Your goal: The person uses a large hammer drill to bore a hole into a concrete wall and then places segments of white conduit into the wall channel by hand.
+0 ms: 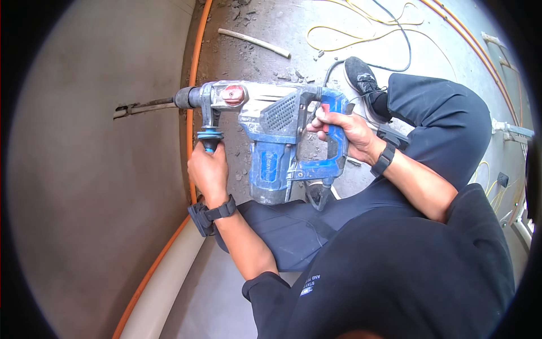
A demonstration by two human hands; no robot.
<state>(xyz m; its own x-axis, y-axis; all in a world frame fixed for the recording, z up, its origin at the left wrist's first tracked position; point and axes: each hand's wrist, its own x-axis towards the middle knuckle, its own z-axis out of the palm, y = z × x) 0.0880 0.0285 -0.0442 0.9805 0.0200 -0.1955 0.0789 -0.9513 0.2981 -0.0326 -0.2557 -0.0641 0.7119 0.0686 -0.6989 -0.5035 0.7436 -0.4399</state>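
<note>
A dusty blue and grey rotary hammer (pixel 271 123) lies level across my view, its nose towards the wall on the left. My left hand (pixel 208 169) is wrapped around its black side handle (pixel 210 137), below the blue collar. Around the blue rear handle (pixel 337 142) is my right hand (pixel 353 131), with fingers beside the red trigger (pixel 325 118). From the black chuck (pixel 186 98) a steel bit (pixel 154 102) runs to a small slot in the grey wall (pixel 84 169). The bit's tip is at the slot; how deep it sits cannot be told.
An orange conduit (pixel 196 63) follows the foot of the wall, with a thick beige pipe (pixel 182 275) nearby. Rubble (pixel 292 76) and a short white pipe (pixel 254 42) lie on the concrete floor. A dark power cord (pixel 408 46) and yellow wires (pixel 338 42) loop near my shoe (pixel 362 76).
</note>
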